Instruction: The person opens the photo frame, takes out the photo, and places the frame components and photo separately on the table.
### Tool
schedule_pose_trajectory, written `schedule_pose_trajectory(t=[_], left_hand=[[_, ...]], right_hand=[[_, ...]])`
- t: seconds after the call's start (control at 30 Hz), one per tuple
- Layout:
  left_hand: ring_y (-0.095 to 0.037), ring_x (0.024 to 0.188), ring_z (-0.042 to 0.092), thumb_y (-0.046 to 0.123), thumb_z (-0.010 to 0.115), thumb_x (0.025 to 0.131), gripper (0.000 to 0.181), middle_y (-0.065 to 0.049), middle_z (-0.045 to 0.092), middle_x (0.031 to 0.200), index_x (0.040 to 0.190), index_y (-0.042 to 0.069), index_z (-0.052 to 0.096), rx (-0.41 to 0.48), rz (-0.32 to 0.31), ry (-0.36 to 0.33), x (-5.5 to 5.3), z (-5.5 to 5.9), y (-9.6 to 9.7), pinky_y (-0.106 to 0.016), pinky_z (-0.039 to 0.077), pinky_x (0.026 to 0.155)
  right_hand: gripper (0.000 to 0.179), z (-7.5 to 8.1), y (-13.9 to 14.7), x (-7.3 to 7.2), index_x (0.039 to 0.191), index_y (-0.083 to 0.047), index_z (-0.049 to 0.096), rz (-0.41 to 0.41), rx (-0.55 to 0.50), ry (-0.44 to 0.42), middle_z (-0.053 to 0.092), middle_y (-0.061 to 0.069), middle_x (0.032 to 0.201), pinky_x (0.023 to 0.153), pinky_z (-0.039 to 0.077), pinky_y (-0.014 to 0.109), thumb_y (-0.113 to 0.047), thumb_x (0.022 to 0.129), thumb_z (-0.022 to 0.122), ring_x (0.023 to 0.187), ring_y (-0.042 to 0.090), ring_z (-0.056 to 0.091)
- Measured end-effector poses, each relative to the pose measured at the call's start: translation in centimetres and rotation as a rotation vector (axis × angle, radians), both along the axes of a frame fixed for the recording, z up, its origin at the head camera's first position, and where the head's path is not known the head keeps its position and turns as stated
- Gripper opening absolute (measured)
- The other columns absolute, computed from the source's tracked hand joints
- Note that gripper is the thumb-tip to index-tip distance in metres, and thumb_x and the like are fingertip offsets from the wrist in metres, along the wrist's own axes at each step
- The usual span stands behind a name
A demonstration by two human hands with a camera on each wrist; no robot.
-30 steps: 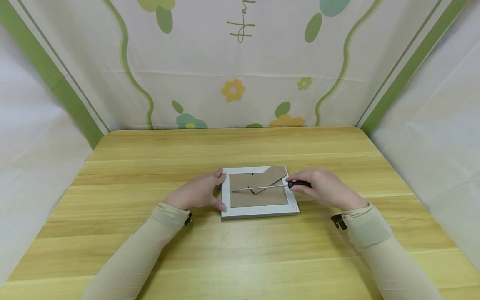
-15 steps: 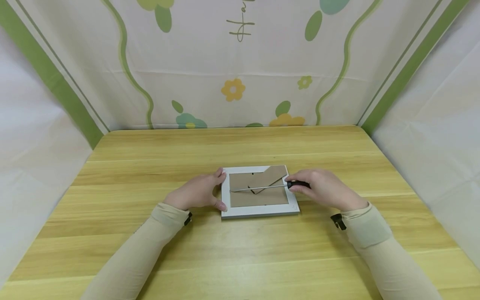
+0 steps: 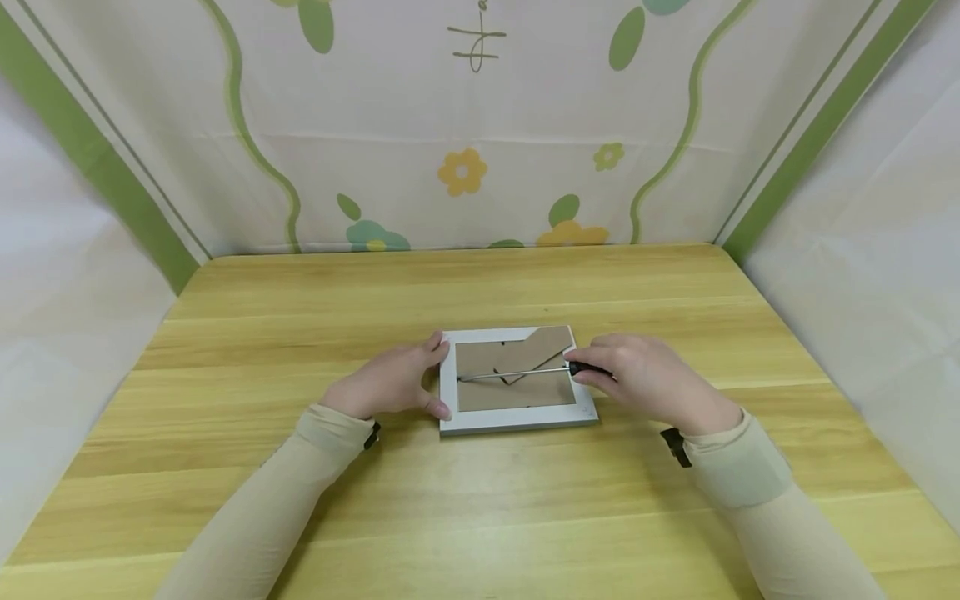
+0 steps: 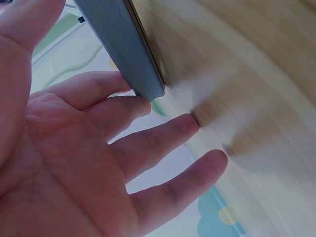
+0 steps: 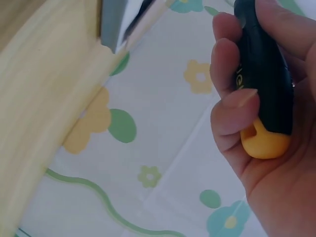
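A white picture frame (image 3: 517, 418) lies face down on the wooden table, its brown backing board (image 3: 543, 395) and fold-out stand (image 3: 546, 340) facing up. My left hand (image 3: 393, 379) spans the frame's left side, thumb at the near corner and index finger at the far one. In the left wrist view its other fingers stretch out, spread apart, beside the grey frame edge (image 4: 116, 47). My right hand (image 3: 645, 375) grips a screwdriver (image 3: 525, 372) by its black handle (image 5: 266, 74) with a yellow end. The long metal shaft crosses the backing, tip at the left inner edge.
The wooden table (image 3: 480, 508) extends around the frame. Behind it hangs a white cloth (image 3: 360, 158) printed with flowers and green vines, and pale sheets (image 3: 870, 242) flank both sides. Small black dark-coloured wrist fittings (image 3: 676, 447) show at the cuffs.
The screwdriver has slid slightly left, its tip now at the backing's left inner edge. The left hand keeps its place on the frame. The head view has tilted slightly downward.
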State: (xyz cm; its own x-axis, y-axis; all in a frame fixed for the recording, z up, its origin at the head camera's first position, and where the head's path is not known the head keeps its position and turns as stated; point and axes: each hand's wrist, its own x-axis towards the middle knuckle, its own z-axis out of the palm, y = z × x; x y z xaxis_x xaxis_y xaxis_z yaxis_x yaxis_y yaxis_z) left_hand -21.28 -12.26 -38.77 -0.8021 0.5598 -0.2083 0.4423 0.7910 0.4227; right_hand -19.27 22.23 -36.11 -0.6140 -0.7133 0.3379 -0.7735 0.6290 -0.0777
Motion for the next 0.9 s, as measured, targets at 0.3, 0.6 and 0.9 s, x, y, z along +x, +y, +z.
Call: schedule_pose_trajectory(t=[0.3,0.6,0.9], left_hand=[[-0.036,0.141,0.033,0.045,0.082,0.076,0.104,-0.022,0.016,0.16,0.154,0.0,0.029,-0.003,-0.013,0.02,-0.1,-0.1,-0.1,-0.045,0.032,0.112],[-0.036,0.141,0.033,0.044,0.082,0.076,0.104,-0.023,0.016,0.16,0.153,-0.001,0.029,-0.002,-0.017,0.02,-0.1,-0.2,-0.3,-0.045,0.032,0.112],[-0.037,0.141,0.033,0.045,0.082,0.075,0.105,-0.025,0.017,0.159,0.152,-0.003,0.03,0.019,-0.032,0.029,0.0,-0.1,-0.3,-0.045,0.031,0.113]], right_hand=[[0.019,1.5,-1.7,1.9,0.101,-0.01,0.077,-0.029,0.045,0.142,0.051,-0.007,0.067,0.042,0.034,0.023,-0.015,0.083,0.08,0.052,0.005,0.04],[0.029,6.4,-5.3,1.3,0.069,-0.017,0.052,-0.01,0.238,0.146,0.036,-0.005,0.058,0.042,0.03,0.026,-0.01,0.084,0.076,0.049,0.011,0.034],[0.044,11.6,-11.1,1.1,0.053,-0.021,0.028,0.031,0.527,0.159,0.021,-0.006,0.056,0.045,0.02,0.027,0.005,0.07,0.059,0.055,0.011,0.018]])
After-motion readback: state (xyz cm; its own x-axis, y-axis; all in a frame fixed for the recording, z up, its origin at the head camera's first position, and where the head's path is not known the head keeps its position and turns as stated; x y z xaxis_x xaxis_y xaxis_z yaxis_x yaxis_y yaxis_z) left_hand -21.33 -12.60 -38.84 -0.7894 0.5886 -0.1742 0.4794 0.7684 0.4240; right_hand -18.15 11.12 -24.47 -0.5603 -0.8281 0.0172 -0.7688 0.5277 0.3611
